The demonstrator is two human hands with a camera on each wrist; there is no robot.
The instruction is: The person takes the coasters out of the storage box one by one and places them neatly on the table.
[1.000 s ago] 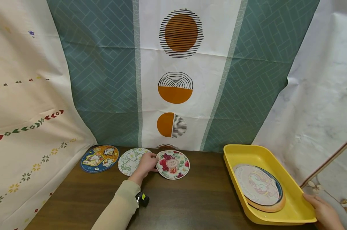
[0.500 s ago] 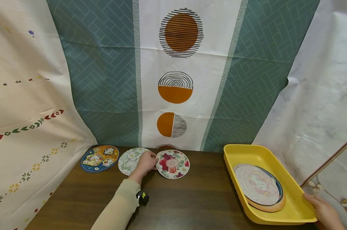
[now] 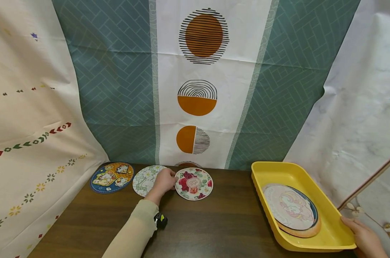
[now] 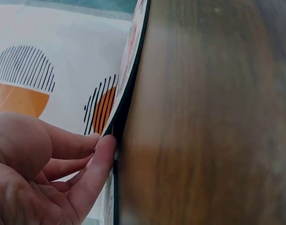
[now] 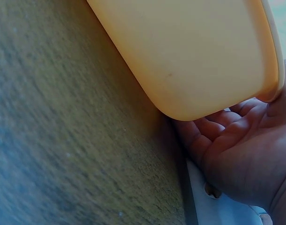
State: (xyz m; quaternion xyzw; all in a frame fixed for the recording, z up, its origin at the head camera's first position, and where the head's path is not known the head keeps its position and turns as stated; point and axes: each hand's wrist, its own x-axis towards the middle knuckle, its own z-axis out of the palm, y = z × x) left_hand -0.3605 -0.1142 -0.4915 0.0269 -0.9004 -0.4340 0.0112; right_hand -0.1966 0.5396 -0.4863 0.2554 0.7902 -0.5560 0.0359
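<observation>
In the head view, my left hand [image 3: 163, 184] pinches the left edge of a round floral mat [image 3: 193, 184] with red and pink roses. The left wrist view shows the thumb and fingers on the thin black-backed rim of this mat [image 4: 128, 84], which tilts up from the table at that edge. Behind my left hand lies a round pale mat [image 3: 146, 181] with green line drawings, partly covered by the hand. My right hand [image 3: 364, 236] grips the near right corner of a yellow tray [image 3: 335, 229]. Its fingers reach under the tray's corner in the right wrist view.
A round blue and orange mat [image 3: 112, 178] lies at the far left of the dark wooden table [image 3: 207, 229]. Several round mats are stacked in the tray, a pale pink one [image 3: 291, 207] on top. Patterned cloth [image 3: 117, 89] hangs behind the table and at both sides.
The floral mat has shifted very slightly toward the back cloth and left with my left hand. My right hand and the tray stay where they were.
</observation>
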